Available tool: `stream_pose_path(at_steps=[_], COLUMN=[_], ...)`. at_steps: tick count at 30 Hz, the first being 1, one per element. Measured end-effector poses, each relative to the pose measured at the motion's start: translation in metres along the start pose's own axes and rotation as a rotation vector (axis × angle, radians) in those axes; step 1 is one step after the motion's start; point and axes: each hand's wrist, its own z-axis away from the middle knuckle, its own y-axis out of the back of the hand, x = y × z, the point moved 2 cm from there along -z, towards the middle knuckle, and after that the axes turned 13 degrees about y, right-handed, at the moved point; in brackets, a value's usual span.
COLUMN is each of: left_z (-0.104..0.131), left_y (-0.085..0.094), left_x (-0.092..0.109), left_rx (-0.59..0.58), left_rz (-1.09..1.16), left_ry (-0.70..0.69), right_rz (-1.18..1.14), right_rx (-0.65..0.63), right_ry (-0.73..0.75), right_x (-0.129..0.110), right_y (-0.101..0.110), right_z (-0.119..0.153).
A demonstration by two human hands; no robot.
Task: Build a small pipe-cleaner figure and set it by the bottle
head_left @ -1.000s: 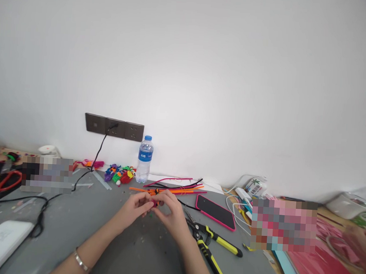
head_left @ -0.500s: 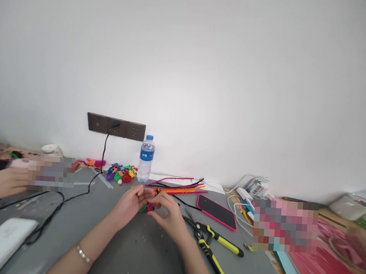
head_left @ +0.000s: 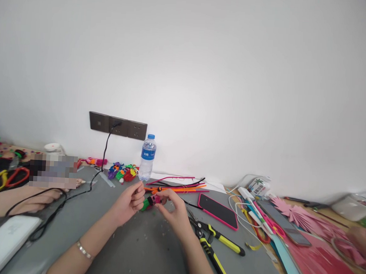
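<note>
My right hand (head_left: pixel 174 213) grips a small figure (head_left: pixel 154 199) of pink, green, black and orange fuzzy stems between thumb and fingers, above the grey mat (head_left: pixel 132 254). Just left of the figure, my left hand (head_left: pixel 129 204) is closed with its fingertips pinched together; whatever they may hold is too small to make out. Behind both hands lie loose orange, pink and black stems (head_left: pixel 192 189). Pliers with yellow and black handles (head_left: pixel 223 240) rest beside my right forearm, jaws partly hidden by it.
A water bottle (head_left: pixel 147 159) stands near the wall, beside colourful fuzzy figures (head_left: pixel 117 171). At right are a pink-edged phone (head_left: pixel 218 211), cables and red sheets (head_left: pixel 327 261). A white box (head_left: pixel 7 242), a black cord (head_left: pixel 56 214) and another person's hand (head_left: pixel 33 200) are at left.
My left hand has drawn slightly left from the figure and its fingers have curled closed. More of the figure shows in my right hand. The other person's hand at left has moved down and right.
</note>
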Motion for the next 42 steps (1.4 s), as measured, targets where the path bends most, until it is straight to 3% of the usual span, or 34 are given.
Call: stream_pose_path(at_steps=[6,12,17,20,25,33,37,42], left_z=[0.009,0.015,0.014,0.011,0.006,0.008,0.006,0.004], left_y=[-0.009,-0.025,-0.026,-0.023,-0.016,-0.016,-0.010,0.008], left_x=[-0.009,-0.015,-0.013,-0.016,-0.020,-0.016,-0.006,0.014], left_rx=[-0.083,-0.267,-0.316,-0.258,-0.051,0.054,0.112,0.386], left_rz=[-0.214,-0.251,-0.309,-0.296,-0.367,-0.531,-0.821,-1.308], left_ry=[0.183,0.276,0.285,0.239,0.142,0.082,0.000,-0.300], right_rz=[0.025,0.028,0.023,0.009,0.015,0.009,-0.024,-0.079], right_rx=[0.111,0.243,0.195,0.139,0.037,-0.061,-0.103,-0.301], right_ry=[-0.071,-0.131,-0.045,0.039,0.075,0.061,-0.021,-0.221], right_x=[0.003,0.010,0.008,0.004,0.000,-0.006,-0.005,0.007], right_y=[0.003,0.009,0.013,0.011,0.004,0.000,0.004,0.004], right_z=[-0.001,0.001,-0.002,-0.004,-0.004,-0.004,-0.003,0.006])
